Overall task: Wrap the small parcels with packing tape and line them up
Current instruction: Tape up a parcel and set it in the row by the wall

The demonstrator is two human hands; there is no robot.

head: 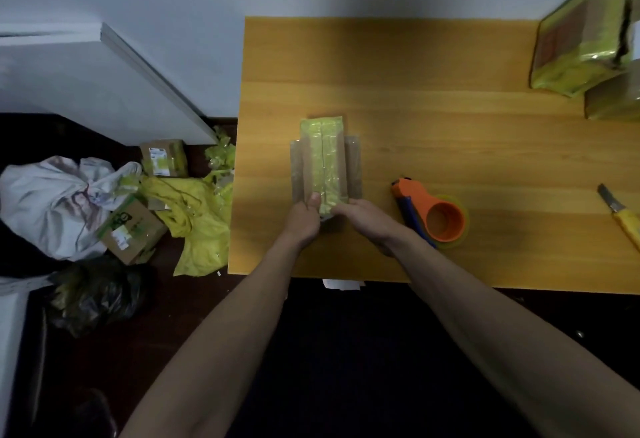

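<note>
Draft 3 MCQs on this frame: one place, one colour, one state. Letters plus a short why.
1. Where does the tape dispenser lie?
A. on the floor
B. on the table, right of the hands
C. on top of the parcel

2. What colour is the dispenser's body?
A. orange
B. white
C. black

3. What are the hands doing?
A. both hold the near end of the parcel
B. both hang idle
C. one holds the knife

B: it lies on the wood beside the right hand.
A: its handle and core are orange.
A: the left hand and the right hand both pinch the parcel's near end.
</note>
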